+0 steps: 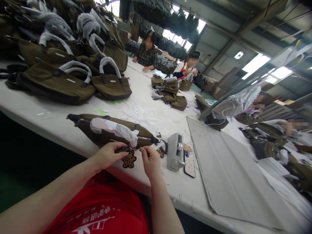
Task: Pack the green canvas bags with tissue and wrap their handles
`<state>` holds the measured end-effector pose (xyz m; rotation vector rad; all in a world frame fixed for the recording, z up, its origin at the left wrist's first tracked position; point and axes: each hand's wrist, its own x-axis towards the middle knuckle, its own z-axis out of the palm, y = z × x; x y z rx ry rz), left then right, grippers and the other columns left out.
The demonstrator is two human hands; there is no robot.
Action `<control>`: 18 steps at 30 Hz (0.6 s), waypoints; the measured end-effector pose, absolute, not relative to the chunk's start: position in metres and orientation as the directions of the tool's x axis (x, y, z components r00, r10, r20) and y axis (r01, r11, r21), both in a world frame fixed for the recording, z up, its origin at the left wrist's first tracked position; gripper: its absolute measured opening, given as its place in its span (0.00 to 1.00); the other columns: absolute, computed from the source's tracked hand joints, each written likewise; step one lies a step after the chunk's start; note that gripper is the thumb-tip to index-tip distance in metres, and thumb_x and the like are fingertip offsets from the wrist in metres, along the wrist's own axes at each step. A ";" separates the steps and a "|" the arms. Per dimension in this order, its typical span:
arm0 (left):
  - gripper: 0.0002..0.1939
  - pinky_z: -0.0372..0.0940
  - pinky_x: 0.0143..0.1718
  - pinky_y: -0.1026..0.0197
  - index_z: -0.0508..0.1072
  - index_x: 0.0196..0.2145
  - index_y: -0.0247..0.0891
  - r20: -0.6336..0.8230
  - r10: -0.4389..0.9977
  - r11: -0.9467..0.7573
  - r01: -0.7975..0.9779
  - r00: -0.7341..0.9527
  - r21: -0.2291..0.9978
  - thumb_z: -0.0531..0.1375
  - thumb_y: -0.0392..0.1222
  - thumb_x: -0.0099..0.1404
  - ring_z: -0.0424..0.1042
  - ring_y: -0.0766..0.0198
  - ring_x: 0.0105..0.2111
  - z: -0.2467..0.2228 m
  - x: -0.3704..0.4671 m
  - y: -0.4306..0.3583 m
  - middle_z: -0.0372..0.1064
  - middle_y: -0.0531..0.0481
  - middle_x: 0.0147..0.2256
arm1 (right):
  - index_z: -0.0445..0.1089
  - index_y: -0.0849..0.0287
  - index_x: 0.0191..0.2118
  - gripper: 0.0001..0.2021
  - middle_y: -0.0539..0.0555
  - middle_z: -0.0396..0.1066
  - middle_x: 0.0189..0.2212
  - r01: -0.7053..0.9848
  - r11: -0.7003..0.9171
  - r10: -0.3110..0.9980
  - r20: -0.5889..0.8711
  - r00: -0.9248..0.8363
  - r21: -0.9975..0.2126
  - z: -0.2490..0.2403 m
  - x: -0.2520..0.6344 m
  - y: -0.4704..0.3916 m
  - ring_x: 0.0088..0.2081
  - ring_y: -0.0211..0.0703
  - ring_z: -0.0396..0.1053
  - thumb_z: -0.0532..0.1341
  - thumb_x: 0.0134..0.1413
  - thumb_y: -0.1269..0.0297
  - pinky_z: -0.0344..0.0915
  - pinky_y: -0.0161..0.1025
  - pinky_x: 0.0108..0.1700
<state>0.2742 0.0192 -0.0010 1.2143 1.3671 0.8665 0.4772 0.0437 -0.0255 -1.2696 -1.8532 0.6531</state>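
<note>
An olive bag (85,128) with a silver zipper and handles wrapped in white (113,128) lies on the pale table in front of me. Fingers pinched, my left hand (109,156) holds the top of a leopard-print bear charm (129,160) at the bag's near side. Just right of the charm, my right hand (151,159) is closed in a pinch; what sits between its fingertips is too small to name. Another leopard-print charm (161,152) lies by the bag's right end, beside a grey tape dispenser (175,152).
A patterned phone (189,164) lies right of the dispenser, then a large grey board (234,175). Olive bags (58,81) are heaped at the back left, smaller ones (168,91) mid-table. Several people work across and along the table. A slanted metal post (229,94) stands at right.
</note>
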 end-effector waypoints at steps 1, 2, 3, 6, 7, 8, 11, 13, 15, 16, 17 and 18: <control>0.20 0.65 0.29 0.63 0.80 0.40 0.36 -0.245 0.966 0.226 0.194 0.081 0.955 0.66 0.50 0.53 0.75 0.55 0.35 -0.001 0.274 0.019 0.79 0.47 0.36 | 0.74 0.58 0.33 0.11 0.53 0.75 0.29 0.537 0.374 0.927 0.316 -0.201 -0.756 -0.026 0.477 0.043 0.32 0.43 0.71 0.57 0.63 0.62 0.61 0.37 0.36; 0.20 0.65 0.29 0.63 0.79 0.41 0.36 -0.249 0.965 0.229 0.191 0.085 0.954 0.66 0.50 0.53 0.75 0.55 0.36 -0.001 0.274 0.019 0.79 0.47 0.36 | 0.74 0.58 0.33 0.11 0.53 0.76 0.29 0.542 0.378 0.926 0.317 -0.207 -0.750 -0.027 0.476 0.043 0.32 0.43 0.71 0.57 0.63 0.62 0.60 0.37 0.36; 0.21 0.66 0.31 0.62 0.79 0.41 0.36 -0.251 0.964 0.231 0.187 0.090 0.955 0.66 0.51 0.53 0.75 0.55 0.36 -0.002 0.274 0.019 0.79 0.47 0.37 | 0.74 0.58 0.33 0.11 0.53 0.76 0.29 0.547 0.378 0.926 0.314 -0.211 -0.747 -0.027 0.476 0.043 0.32 0.43 0.71 0.57 0.63 0.62 0.60 0.37 0.36; 0.22 0.67 0.36 0.60 0.78 0.43 0.34 -0.247 0.962 0.226 0.168 0.119 0.960 0.66 0.51 0.54 0.75 0.54 0.39 -0.007 0.273 0.019 0.79 0.46 0.39 | 0.75 0.58 0.33 0.11 0.54 0.76 0.29 0.553 0.376 0.927 0.306 -0.218 -0.744 -0.027 0.473 0.041 0.33 0.43 0.71 0.57 0.63 0.62 0.60 0.37 0.36; 0.23 0.67 0.36 0.60 0.78 0.44 0.34 -0.247 0.961 0.225 0.166 0.126 0.960 0.66 0.52 0.54 0.75 0.54 0.38 -0.009 0.273 0.020 0.79 0.45 0.39 | 0.75 0.58 0.33 0.11 0.54 0.76 0.29 0.551 0.377 0.926 0.304 -0.223 -0.744 -0.027 0.472 0.040 0.33 0.43 0.70 0.57 0.63 0.62 0.60 0.37 0.36; 0.23 0.67 0.36 0.60 0.78 0.44 0.34 -0.244 0.961 0.222 0.163 0.131 0.961 0.65 0.52 0.55 0.75 0.55 0.38 -0.010 0.273 0.020 0.78 0.45 0.39 | 0.75 0.58 0.33 0.11 0.54 0.75 0.29 0.547 0.380 0.925 0.303 -0.230 -0.746 -0.026 0.470 0.040 0.33 0.43 0.70 0.57 0.62 0.63 0.60 0.37 0.36; 0.21 0.67 0.37 0.60 0.78 0.42 0.34 -0.221 0.966 0.201 0.149 0.132 0.968 0.65 0.51 0.55 0.75 0.57 0.37 -0.012 0.273 0.020 0.78 0.46 0.38 | 0.75 0.58 0.33 0.11 0.54 0.75 0.29 0.520 0.383 0.923 0.293 -0.249 -0.763 -0.026 0.464 0.039 0.32 0.43 0.70 0.57 0.62 0.63 0.61 0.37 0.36; 0.20 0.67 0.33 0.62 0.78 0.41 0.35 -0.224 0.967 0.203 0.165 0.120 0.965 0.65 0.51 0.55 0.74 0.59 0.32 -0.010 0.273 0.020 0.78 0.47 0.35 | 0.75 0.58 0.32 0.11 0.54 0.75 0.28 0.484 0.368 0.928 0.277 -0.250 -0.794 -0.025 0.461 0.038 0.31 0.43 0.70 0.57 0.61 0.63 0.62 0.37 0.35; 0.20 0.65 0.27 0.63 0.77 0.41 0.35 -0.224 0.968 0.198 0.207 0.112 0.958 0.64 0.51 0.56 0.71 0.62 0.26 -0.008 0.273 0.018 0.77 0.49 0.32 | 0.75 0.58 0.32 0.12 0.53 0.75 0.27 0.440 0.348 0.932 0.252 -0.263 -0.828 -0.024 0.458 0.036 0.30 0.42 0.70 0.56 0.62 0.62 0.63 0.37 0.33; 0.19 0.64 0.26 0.63 0.77 0.40 0.35 -0.208 0.971 0.178 0.224 0.117 0.958 0.64 0.52 0.57 0.70 0.63 0.25 -0.006 0.273 0.018 0.76 0.49 0.31 | 0.75 0.58 0.33 0.12 0.53 0.75 0.27 0.413 0.332 0.932 0.228 -0.281 -0.848 -0.024 0.457 0.034 0.29 0.41 0.70 0.56 0.62 0.61 0.63 0.36 0.32; 0.18 0.65 0.27 0.63 0.77 0.40 0.35 -0.178 0.975 0.144 0.234 0.131 0.962 0.62 0.52 0.58 0.70 0.63 0.25 -0.005 0.273 0.017 0.76 0.49 0.31 | 0.75 0.58 0.33 0.12 0.53 0.75 0.27 0.382 0.309 0.932 0.197 -0.304 -0.871 -0.024 0.455 0.033 0.28 0.41 0.71 0.56 0.62 0.60 0.64 0.36 0.31; 0.18 0.66 0.28 0.62 0.77 0.39 0.36 -0.143 0.978 0.104 0.242 0.151 0.965 0.61 0.52 0.60 0.72 0.62 0.27 -0.004 0.272 0.015 0.76 0.48 0.31 | 0.74 0.58 0.34 0.12 0.53 0.75 0.27 0.348 0.278 0.931 0.162 -0.329 -0.895 -0.024 0.454 0.031 0.28 0.41 0.72 0.57 0.62 0.59 0.65 0.36 0.31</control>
